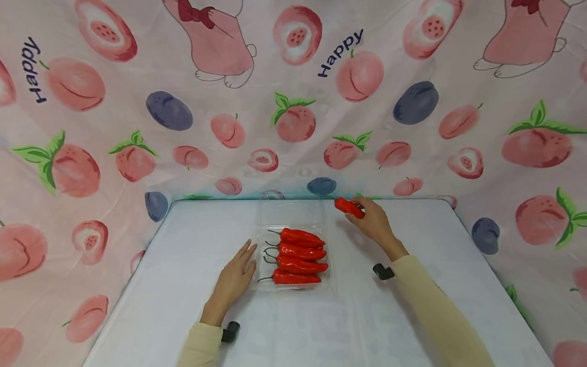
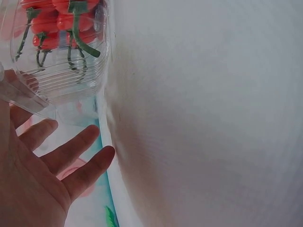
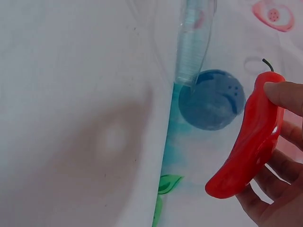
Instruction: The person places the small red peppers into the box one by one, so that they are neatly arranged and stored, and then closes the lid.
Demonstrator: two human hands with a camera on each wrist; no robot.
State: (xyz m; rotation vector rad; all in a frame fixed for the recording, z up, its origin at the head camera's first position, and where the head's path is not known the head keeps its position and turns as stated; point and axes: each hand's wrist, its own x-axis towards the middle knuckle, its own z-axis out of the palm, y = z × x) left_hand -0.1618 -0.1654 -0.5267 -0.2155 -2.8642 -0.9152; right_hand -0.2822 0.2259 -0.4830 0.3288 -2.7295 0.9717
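A clear plastic clamshell box [image 1: 332, 278] lies on the table with its lid [image 1: 291, 211] folded back toward the wall. Several red peppers [image 1: 300, 265] with green stems lie side by side in it, stems to the left. My right hand [image 1: 373, 221] holds another red pepper [image 3: 255, 137] above the table, right of the lid, pinched between thumb and fingers. My left hand [image 1: 234, 278] is at the box's left side, fingers spread and mostly straight. In the left wrist view, fingertips [image 2: 87, 135] are close to the box's ribbed wall; whether they touch it I cannot tell.
The white table [image 1: 151, 306] ends at a back edge against a hanging cloth [image 1: 257, 117] printed with peaches, plums and rabbits. Black wrist cameras [image 1: 383, 271] are strapped near both cuffs. The cloth also runs along the table's left and right sides.
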